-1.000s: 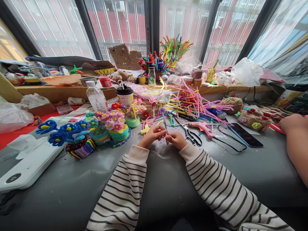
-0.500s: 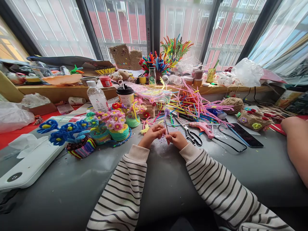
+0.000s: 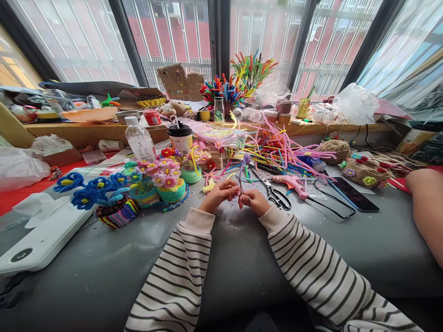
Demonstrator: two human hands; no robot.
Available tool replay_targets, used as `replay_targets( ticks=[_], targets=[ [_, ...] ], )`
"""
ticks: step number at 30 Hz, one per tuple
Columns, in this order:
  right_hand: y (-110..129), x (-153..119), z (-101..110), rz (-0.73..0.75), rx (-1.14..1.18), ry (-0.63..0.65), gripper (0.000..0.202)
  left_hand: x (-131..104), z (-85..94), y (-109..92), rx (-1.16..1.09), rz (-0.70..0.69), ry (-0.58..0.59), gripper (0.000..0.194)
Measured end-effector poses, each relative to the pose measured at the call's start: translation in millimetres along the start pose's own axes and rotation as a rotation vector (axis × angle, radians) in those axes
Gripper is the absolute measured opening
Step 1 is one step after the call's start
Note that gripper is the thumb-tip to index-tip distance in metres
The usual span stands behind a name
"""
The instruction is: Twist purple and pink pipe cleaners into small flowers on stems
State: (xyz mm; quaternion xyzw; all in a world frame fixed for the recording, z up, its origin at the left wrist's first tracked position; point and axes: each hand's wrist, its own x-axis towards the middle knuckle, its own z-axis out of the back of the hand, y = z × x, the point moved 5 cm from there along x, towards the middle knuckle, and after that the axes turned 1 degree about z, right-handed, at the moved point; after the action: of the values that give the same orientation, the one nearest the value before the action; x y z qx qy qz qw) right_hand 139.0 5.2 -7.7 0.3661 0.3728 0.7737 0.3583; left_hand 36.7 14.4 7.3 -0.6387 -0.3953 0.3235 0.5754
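A small purple flower (image 3: 247,158) on thin stems stands up between my hands, above the grey table (image 3: 228,263). My left hand (image 3: 221,192) pinches the stems from the left with thumb and fingers. From the right, my right hand (image 3: 254,201) has its fingers closed on the lower part of the same stems. The fingertips of both hands are close together. Black-handled scissors (image 3: 277,196) lie just beyond my right hand, beside a pink glue gun (image 3: 292,184).
Pots of pink flowers (image 3: 169,186) and blue flowers (image 3: 98,191) stand left. Behind my hands spreads a pile of pipe cleaners (image 3: 277,145). A phone (image 3: 356,193) lies right, near another person's arm (image 3: 427,207). A bottle (image 3: 140,140) and lidded cup (image 3: 180,138) stand behind.
The purple flower head has shifted slightly to the right, and its stems now lean that way. My hands have moved only a little at the fingers.
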Motion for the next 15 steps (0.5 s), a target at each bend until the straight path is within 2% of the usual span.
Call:
replay_targets(
  ticks=[8, 15],
  targets=[
    [4.3, -0.3, 2.6, -0.001, -0.046, -0.107, 0.058, -0.2, -0.6, -1.5, 0.007, -0.023, 0.003, 0.023],
    [2.3, 0.1, 4.0, -0.037, -0.154, -0.136, 0.054, 0.8, 2.4, -2.4, 0.009, -0.05, -0.062, 0.022]
  ],
)
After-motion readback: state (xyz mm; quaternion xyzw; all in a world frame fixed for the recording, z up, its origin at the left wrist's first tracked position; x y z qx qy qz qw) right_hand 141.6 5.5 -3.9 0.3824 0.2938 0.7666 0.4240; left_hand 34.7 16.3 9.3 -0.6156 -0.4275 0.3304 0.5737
